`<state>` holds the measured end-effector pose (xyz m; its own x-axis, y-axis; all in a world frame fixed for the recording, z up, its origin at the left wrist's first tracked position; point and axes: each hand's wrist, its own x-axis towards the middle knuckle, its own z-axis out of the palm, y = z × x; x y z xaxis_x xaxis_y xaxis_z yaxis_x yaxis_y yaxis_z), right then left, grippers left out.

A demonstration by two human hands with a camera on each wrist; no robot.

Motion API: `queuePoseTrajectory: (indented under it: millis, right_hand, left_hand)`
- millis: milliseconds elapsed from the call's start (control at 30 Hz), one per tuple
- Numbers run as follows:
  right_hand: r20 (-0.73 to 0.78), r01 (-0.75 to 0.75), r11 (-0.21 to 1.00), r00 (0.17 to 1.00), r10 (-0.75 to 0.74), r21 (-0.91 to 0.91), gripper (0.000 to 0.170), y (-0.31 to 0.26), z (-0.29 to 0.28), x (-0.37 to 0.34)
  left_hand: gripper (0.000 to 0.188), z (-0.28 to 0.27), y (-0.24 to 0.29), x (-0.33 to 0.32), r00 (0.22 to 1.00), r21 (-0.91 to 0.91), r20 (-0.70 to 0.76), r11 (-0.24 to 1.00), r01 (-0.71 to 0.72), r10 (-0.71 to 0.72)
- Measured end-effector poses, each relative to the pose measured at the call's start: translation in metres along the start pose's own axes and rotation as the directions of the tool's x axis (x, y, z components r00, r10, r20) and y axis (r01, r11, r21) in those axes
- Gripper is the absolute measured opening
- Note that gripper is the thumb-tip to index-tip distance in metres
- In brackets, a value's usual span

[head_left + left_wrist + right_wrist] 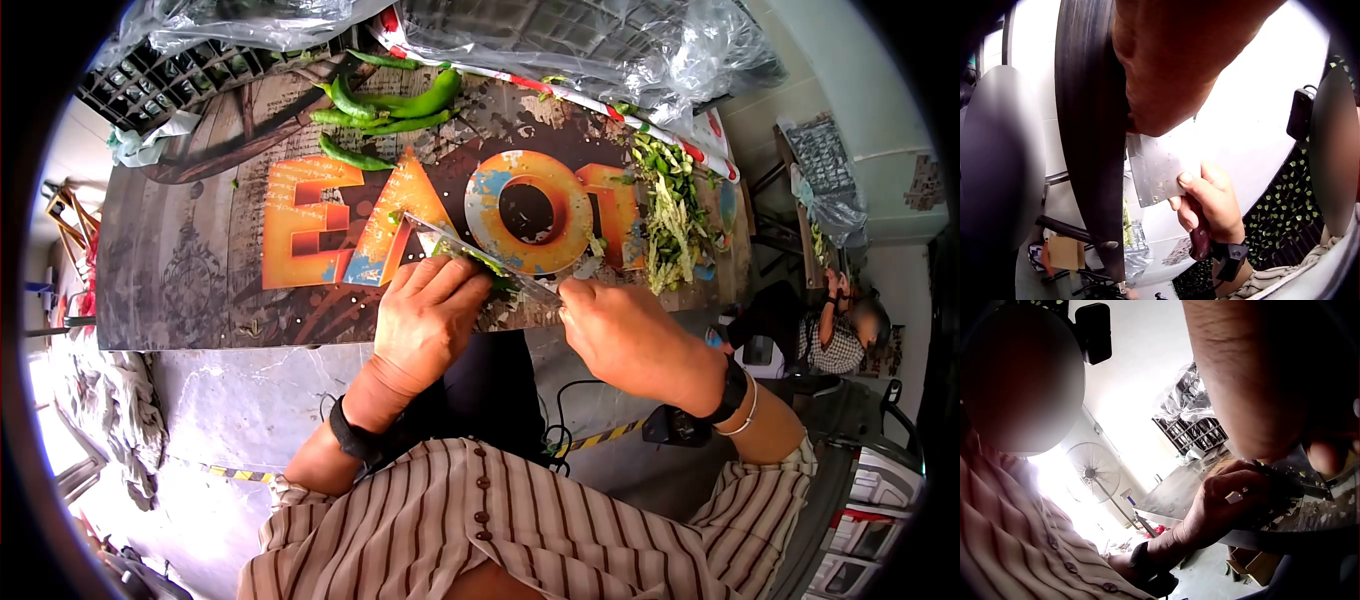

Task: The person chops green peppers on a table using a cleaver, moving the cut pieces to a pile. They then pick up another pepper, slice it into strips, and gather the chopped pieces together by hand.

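Observation:
My right hand (640,335) grips the dark red handle of a cleaver, thumb and finger up against the wide metal blade (1157,165). On the patterned table (200,240), my left hand (430,305) has its fingers curled over a green pepper (482,260), mostly hidden beneath them. The blade lies right alongside these fingers, slanting across the orange lettering. Farther back rest several long whole green peppers (405,105), one of them apart and nearer to me. A heap of chopped green and pale pepper pieces (668,215) spreads over the table's right side.
Black plastic crates (190,85) with clear plastic sheeting (700,60) line the table's back edge. Another person (840,335) sits off to the right. Behind the table's left end stands a fan (1091,472). A black cable (562,415) lies on the floor.

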<state>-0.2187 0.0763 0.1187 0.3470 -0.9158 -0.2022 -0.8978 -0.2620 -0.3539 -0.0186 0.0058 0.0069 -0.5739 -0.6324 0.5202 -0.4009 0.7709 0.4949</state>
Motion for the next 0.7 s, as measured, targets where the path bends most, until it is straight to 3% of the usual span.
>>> queuePoseTrajectory:
  millis: [400, 467, 600, 700]
  right_hand:
    - [-0.06, -0.046, 0.996, 0.997, 0.051, 0.078, 0.013, 0.002, 0.024, 0.021]
    - [-0.188, 0.079, 0.996, 0.98, -0.068, 0.052, 0.012, 0.005, 0.028, 0.031]
    - [-0.263, 0.044, 0.998, 0.964, -0.031, 0.044, 0.012, 0.016, 0.027, 0.04]
    - [-0.212, 0.035, 0.994, 0.977, -0.012, 0.103, 0.013, 0.007, 0.015, 0.029]
  left_hand:
    - [0.018, -0.001, 0.0, 0.0, 1.0, -0.004, 0.011, 1.0, -0.012, 0.012]
    - [0.018, -0.001, 0.0, 0.0, 1.0, 0.005, -0.013, 1.0, -0.025, 0.025]
    - [0.019, 0.002, -0.001, -0.002, 0.997, 0.003, -0.061, 0.999, -0.045, 0.045]
    - [0.018, 0.003, -0.003, -0.002, 0.996, -0.011, -0.078, 0.999, -0.042, 0.041]
